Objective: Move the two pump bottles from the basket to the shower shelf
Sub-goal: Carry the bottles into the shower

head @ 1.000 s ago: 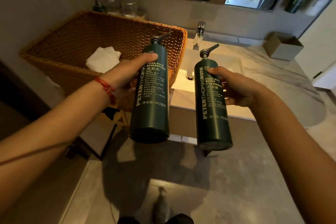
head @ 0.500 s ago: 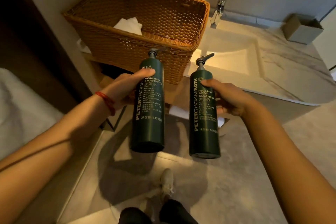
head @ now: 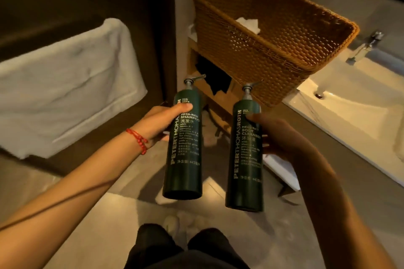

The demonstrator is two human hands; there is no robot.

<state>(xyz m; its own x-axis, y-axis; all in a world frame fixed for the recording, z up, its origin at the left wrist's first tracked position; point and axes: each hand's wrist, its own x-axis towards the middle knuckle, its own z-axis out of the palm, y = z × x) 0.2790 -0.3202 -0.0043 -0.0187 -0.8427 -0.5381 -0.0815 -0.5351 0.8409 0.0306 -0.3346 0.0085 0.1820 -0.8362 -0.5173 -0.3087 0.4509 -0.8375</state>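
I hold two tall dark green pump bottles upright over the floor. My left hand [head: 162, 122], with a red cord on the wrist, grips the shampoo bottle [head: 184, 159] around its upper half. My right hand [head: 282, 140] grips the body cleanser bottle [head: 246, 166] the same way. Both bottles are outside the wicker basket [head: 273, 54], which stands on the counter up and to the right and holds only a white cloth [head: 248, 24]. No shower shelf is in view.
A white towel [head: 65, 85] hangs on a dark surface at the left. A white sink [head: 354, 105] with a chrome tap [head: 363, 47] lies at the right. Grey floor tiles and my legs [head: 185, 249] are below the bottles.
The view has swung left and down: the basket and sink slid toward the upper right, and the white towel came into view at the left. Both bottles stay held in front of me.
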